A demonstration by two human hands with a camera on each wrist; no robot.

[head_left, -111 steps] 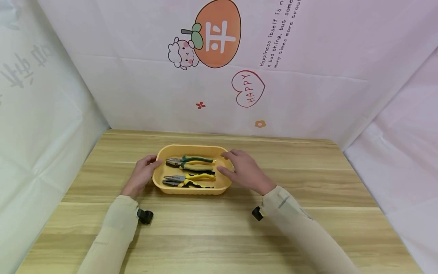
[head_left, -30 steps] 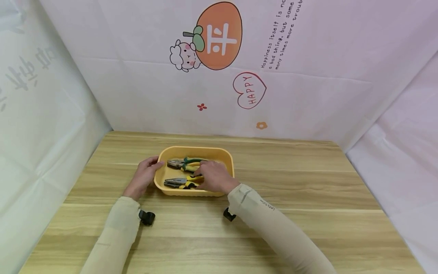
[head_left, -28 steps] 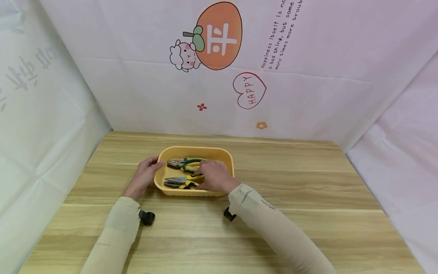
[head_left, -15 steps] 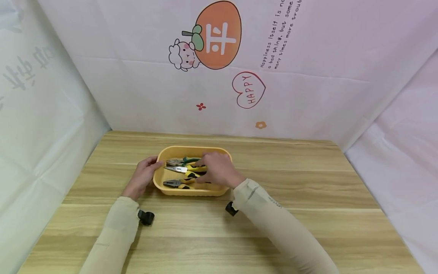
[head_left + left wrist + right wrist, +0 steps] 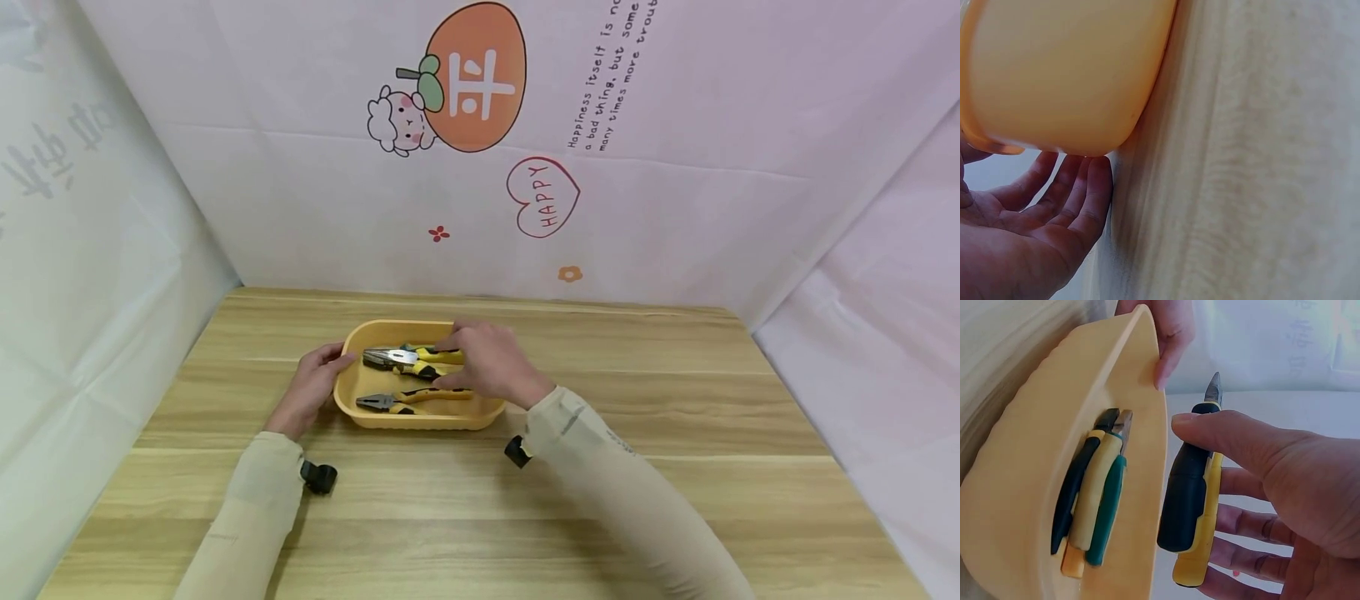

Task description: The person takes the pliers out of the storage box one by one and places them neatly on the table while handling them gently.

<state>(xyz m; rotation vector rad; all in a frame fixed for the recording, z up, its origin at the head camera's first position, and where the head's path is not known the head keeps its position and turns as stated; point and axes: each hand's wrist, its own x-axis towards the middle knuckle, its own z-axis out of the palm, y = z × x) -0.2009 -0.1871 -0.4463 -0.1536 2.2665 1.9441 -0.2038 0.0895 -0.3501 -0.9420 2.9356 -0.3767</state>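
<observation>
A yellow plastic basket [image 5: 420, 422] holds several pliers. My right hand [image 5: 495, 362] grips long-nose pliers [image 5: 403, 357] by their black and yellow handles. In the right wrist view these long-nose pliers [image 5: 1183, 500] are raised clear of the basket floor, my thumb on the black grip. Below them lie pliers with green and cream handles [image 5: 1097, 494], largely covered in the head view. Combination pliers [image 5: 377, 402] with yellow and black handles lie along the near side. My left hand [image 5: 309, 387] holds the basket's left end, thumb at the rim, fingertips against the outer wall [image 5: 1066, 81].
The basket stands on a wood-grain table [image 5: 480, 517]. Behind it hangs a white printed sheet [image 5: 645, 225], and more white sheeting [image 5: 112, 275] encloses the sides.
My right hand reached into the basket and took up the long-nose pliers from beside the combination pliers. It has raised them and shifted them toward the back. My left hand stays at the basket.
</observation>
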